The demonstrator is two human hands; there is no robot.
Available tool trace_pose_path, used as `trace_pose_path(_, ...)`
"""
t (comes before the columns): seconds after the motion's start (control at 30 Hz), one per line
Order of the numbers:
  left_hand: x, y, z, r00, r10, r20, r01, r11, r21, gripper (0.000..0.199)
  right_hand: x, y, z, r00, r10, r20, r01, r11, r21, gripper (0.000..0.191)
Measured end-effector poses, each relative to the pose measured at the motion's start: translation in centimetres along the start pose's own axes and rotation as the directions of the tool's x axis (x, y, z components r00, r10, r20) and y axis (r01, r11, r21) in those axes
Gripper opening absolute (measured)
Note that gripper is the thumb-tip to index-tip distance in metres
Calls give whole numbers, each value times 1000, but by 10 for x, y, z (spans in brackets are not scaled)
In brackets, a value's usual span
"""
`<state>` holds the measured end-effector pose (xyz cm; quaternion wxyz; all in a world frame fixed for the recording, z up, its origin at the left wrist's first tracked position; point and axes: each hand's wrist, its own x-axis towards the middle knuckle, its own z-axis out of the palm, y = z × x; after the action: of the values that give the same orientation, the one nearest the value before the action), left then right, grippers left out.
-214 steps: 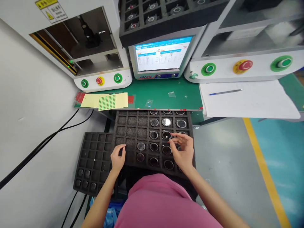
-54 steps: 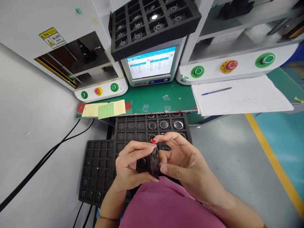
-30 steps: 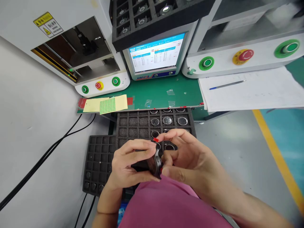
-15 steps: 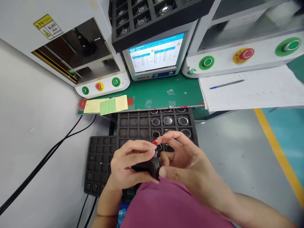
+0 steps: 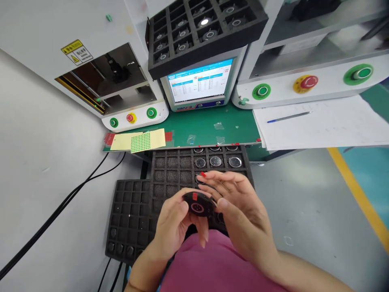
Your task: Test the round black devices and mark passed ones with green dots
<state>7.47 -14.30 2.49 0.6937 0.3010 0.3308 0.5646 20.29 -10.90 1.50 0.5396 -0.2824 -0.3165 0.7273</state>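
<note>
Watch case (image 5: pixel 205 209): held over the foam tray (image 5: pixel 173 177); earlier edge-on, now ringed back toward the camera.
Long axis: round body; appears widest left-right.
Left hand (image 5: pixel 173 221): fingers pinching case's left side.
Right hand (image 5: pixel 247 215): fingers spread, thumb by right edge, red sticker (image 5: pixel 203 174) on forefinger.

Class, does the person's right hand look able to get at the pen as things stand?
Probably yes: the pen lies uncovered on the papers, with nothing visible blocking the right hand. The left hand holds the round black part, though a red sticker on the right forefinger might hinder gripping.
</note>
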Motion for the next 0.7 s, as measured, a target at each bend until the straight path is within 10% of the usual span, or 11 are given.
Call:
trace_pose_path(0.3,1,-16,7,967,185,-173,-114,928,355,23,-4,4,11,991,106,84,-109,994,30,17)
trace_pose_path(0.7,-4,-9,9,980,198,-17,-138,736,662,15,-7,5,17,991,126,39,-125,992,-29,15)
